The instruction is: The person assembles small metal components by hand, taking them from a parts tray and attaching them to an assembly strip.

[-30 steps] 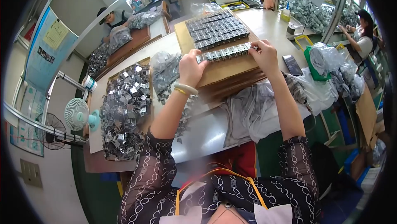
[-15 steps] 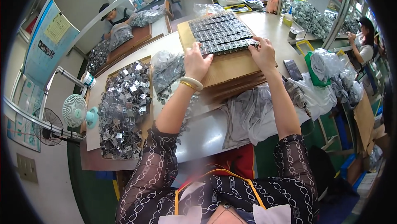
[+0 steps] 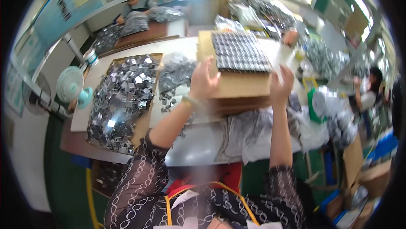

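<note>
Left hand (image 3: 204, 80) released, grip of right hand (image 3: 281, 84) unclear; part rows (image 3: 241, 52) between them, likely stiff, slippery, require holding at both ends

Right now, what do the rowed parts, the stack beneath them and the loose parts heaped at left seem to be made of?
Rowed parts: likely metal, from their pale grey look, though blur hides the finish.
Stack: apparently cardboard or fibreboard; its bare tan top looks matt, without glints.
Loose parts: probably metal, shiny; flat faces throw bright glints.
</note>
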A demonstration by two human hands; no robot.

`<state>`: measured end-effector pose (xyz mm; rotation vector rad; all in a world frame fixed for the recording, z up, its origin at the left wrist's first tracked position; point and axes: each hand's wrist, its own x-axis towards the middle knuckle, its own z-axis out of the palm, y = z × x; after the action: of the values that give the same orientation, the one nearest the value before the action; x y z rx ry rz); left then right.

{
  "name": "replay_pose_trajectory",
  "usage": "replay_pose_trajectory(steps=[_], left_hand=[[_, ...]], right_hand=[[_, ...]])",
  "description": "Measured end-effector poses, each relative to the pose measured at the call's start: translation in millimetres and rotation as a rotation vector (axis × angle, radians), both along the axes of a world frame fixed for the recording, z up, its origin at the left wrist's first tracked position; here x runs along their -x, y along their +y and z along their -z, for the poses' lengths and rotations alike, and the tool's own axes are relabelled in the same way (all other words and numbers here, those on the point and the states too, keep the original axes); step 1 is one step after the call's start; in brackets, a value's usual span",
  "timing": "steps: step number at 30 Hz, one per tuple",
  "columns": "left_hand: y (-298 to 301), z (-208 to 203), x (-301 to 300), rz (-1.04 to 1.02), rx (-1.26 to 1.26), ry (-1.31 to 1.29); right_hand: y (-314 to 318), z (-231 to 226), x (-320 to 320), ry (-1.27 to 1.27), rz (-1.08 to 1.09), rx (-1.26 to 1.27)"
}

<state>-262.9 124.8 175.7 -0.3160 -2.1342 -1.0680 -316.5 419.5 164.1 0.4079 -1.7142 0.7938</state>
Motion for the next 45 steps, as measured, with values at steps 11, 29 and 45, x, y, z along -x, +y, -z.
replay_pose_trajectory(steps=[11, 29, 45], left_hand=[[-65.0, 140.8, -244.8, -0.188, 0.082, -0.132], [-109.0, 229.9, -246.9, -0.497, 0.297, -0.423], [-87.7, 190.4, -222.8, -0.47, 0.354, -0.436]], right_hand=[[-163.8, 172.8, -233.2, -0.698, -0.404, 0.006], [-259.2, 191.7, -223.3, -0.76, -0.613, -0.19], [-243.2, 199.5, -201.3, -0.894, -0.727, -0.231]])
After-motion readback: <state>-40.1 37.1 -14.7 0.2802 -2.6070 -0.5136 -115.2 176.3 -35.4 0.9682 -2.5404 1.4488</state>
